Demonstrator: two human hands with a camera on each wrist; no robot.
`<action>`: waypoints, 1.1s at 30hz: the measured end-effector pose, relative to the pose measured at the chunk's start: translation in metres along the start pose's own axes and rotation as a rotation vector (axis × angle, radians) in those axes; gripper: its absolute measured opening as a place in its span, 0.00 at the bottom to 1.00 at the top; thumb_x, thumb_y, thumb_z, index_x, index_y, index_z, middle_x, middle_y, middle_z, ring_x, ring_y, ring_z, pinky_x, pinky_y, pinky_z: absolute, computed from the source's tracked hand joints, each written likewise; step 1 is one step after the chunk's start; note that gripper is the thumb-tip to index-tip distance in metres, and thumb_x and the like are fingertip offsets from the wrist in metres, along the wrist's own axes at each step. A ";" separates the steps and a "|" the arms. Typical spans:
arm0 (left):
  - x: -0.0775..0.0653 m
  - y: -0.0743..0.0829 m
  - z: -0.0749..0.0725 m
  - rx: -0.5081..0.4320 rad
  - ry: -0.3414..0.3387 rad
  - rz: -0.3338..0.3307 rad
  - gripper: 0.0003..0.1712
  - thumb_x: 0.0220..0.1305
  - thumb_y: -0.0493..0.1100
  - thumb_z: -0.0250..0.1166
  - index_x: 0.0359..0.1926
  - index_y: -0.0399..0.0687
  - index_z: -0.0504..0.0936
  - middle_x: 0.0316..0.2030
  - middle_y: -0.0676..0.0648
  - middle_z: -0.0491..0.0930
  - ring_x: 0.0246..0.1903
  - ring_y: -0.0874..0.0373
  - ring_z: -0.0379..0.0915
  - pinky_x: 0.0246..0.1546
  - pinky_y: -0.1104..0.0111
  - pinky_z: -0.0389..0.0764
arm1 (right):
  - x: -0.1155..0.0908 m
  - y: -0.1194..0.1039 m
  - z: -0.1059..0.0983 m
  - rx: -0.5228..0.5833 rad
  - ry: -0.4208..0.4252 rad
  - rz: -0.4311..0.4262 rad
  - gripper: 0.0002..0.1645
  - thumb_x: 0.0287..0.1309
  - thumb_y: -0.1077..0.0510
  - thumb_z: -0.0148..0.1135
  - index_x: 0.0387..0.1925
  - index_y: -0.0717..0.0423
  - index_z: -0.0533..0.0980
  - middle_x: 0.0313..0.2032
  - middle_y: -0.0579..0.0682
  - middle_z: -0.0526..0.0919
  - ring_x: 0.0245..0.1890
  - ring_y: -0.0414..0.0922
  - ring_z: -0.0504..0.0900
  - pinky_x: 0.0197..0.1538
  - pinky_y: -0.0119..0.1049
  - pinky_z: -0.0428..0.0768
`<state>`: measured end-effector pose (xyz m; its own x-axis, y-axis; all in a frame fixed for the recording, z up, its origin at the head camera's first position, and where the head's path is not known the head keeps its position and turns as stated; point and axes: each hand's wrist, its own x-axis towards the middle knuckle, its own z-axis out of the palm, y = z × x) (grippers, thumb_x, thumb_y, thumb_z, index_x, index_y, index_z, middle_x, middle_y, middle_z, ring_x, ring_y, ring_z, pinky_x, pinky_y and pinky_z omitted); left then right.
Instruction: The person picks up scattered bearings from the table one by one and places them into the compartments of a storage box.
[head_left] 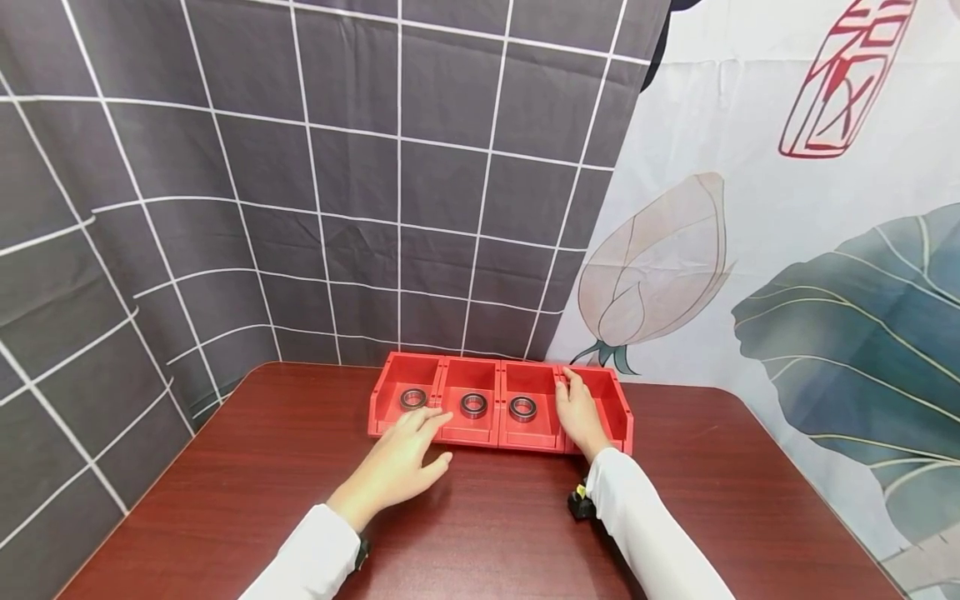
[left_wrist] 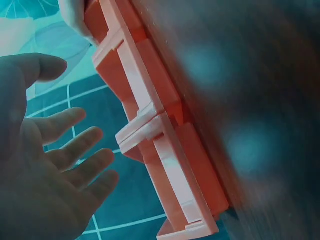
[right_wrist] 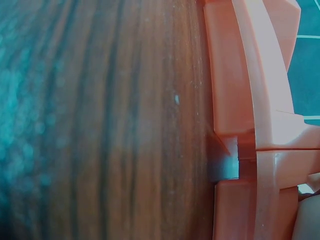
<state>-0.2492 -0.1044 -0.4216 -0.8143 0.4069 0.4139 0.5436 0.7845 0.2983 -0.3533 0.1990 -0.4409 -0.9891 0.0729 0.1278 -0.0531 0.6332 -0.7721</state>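
Note:
Four joined red bins (head_left: 498,443) stand in a row. A ball bearing (head_left: 413,399) lies in the leftmost bin, a second bearing (head_left: 473,406) in the one beside it, and a third bearing (head_left: 522,408) in the third. My left hand (head_left: 401,458) hovers before the left bins, fingers spread and holding nothing; the left wrist view shows the same loose left hand (left_wrist: 65,155). Over the divider between the third and rightmost bins lies my right hand (head_left: 581,414), fingers extended towards the back. It hides part of the rightmost bin; whether it touches the divider is unclear.
The bins sit near the back edge of a dark red wooden table (head_left: 480,525). Behind it hangs a grey cloth with a white grid (head_left: 442,192), and at right a white cloth with a lotus print (head_left: 652,275). Each wrist wears a small black device (head_left: 581,502).

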 end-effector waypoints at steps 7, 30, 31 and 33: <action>-0.009 0.008 0.005 0.000 -0.052 0.016 0.35 0.60 0.58 0.62 0.66 0.50 0.70 0.63 0.45 0.71 0.63 0.46 0.66 0.63 0.49 0.66 | -0.001 -0.001 0.000 0.002 -0.001 0.004 0.32 0.73 0.50 0.38 0.73 0.54 0.50 0.68 0.63 0.60 0.67 0.60 0.62 0.68 0.58 0.61; -0.024 0.021 0.012 -0.023 -0.246 0.034 0.40 0.61 0.68 0.56 0.69 0.54 0.66 0.69 0.43 0.63 0.70 0.40 0.54 0.66 0.44 0.59 | 0.001 0.002 0.001 -0.001 0.002 -0.011 0.32 0.73 0.50 0.38 0.73 0.56 0.51 0.68 0.64 0.60 0.67 0.60 0.62 0.68 0.58 0.60; -0.025 0.022 0.013 -0.021 -0.251 0.034 0.41 0.61 0.68 0.56 0.69 0.54 0.66 0.69 0.43 0.63 0.70 0.40 0.54 0.66 0.43 0.59 | 0.000 0.002 0.001 -0.002 0.003 -0.012 0.32 0.73 0.50 0.38 0.73 0.56 0.51 0.68 0.64 0.60 0.67 0.60 0.62 0.69 0.58 0.59; -0.025 0.022 0.013 -0.018 -0.263 0.035 0.41 0.61 0.69 0.55 0.69 0.54 0.65 0.69 0.42 0.62 0.70 0.39 0.53 0.66 0.43 0.59 | 0.000 0.001 0.000 0.002 0.006 -0.012 0.32 0.73 0.50 0.38 0.73 0.56 0.51 0.67 0.64 0.61 0.67 0.60 0.62 0.69 0.57 0.59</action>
<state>-0.2199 -0.0911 -0.4364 -0.8186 0.5429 0.1873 0.5739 0.7604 0.3042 -0.3538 0.1995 -0.4420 -0.9875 0.0697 0.1412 -0.0656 0.6329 -0.7714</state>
